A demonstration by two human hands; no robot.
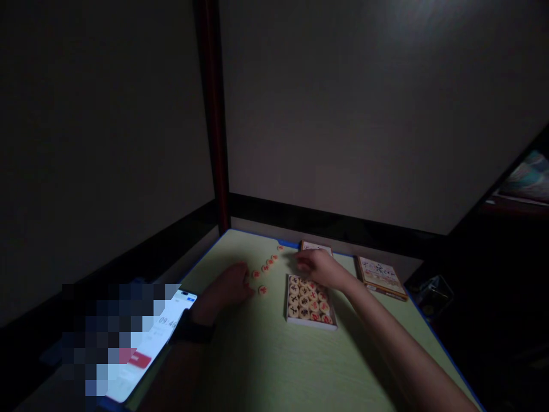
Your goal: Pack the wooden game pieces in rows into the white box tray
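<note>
A row of Chinese chess pieces [265,268] with red characters runs slantwise over the far part of the light green table [257,355]. One loose piece [262,290] lies nearer to me. At the near end of the row, my left hand [229,285] rests low, its thumb and fingers bent around what looks like another piece, mostly hidden. My right hand [321,269] hovers past the far edge of a white box tray [311,325] filled with red and black pieces. Its fingers are curled together, and whatever they hold cannot be made out.
Behind my right hand lies a printed box [316,246], with a second printed box [381,277] by the right table edge. A lit phone [150,349] leans at the left edge. Walls [343,143] stand close behind the table, and a dark bin-like container [433,297] is right of it.
</note>
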